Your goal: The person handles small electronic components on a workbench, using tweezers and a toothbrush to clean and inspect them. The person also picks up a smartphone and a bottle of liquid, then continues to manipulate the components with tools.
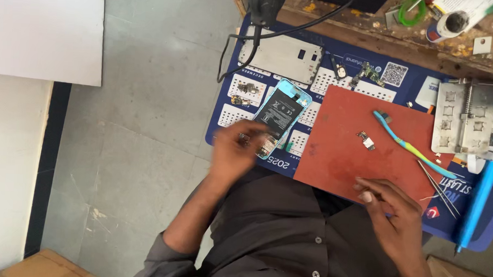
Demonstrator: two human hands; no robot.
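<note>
An opened phone (281, 113) with a light blue frame and a black battery lies tilted on the blue work mat (338, 76). My left hand (232, 153) is blurred at the phone's lower end, fingers curled against it; whether it grips the phone I cannot tell. My right hand (392, 212) rests at the near edge of the red mat (345, 154), fingers curled together, with nothing visible in them. A small component (366, 140) lies on the red mat. A blue toothbrush (407, 143) and metal tweezers (438, 187) lie to the right of it.
A grey metal phone plate (283, 57) and small circuit parts (365, 73) sit farther back on the blue mat. A metal board holder (463, 117) and a blue tool handle (479, 201) are at the right. A black cable (245, 50) hangs at the mat's left. A cluttered wooden bench (461, 48) lies beyond.
</note>
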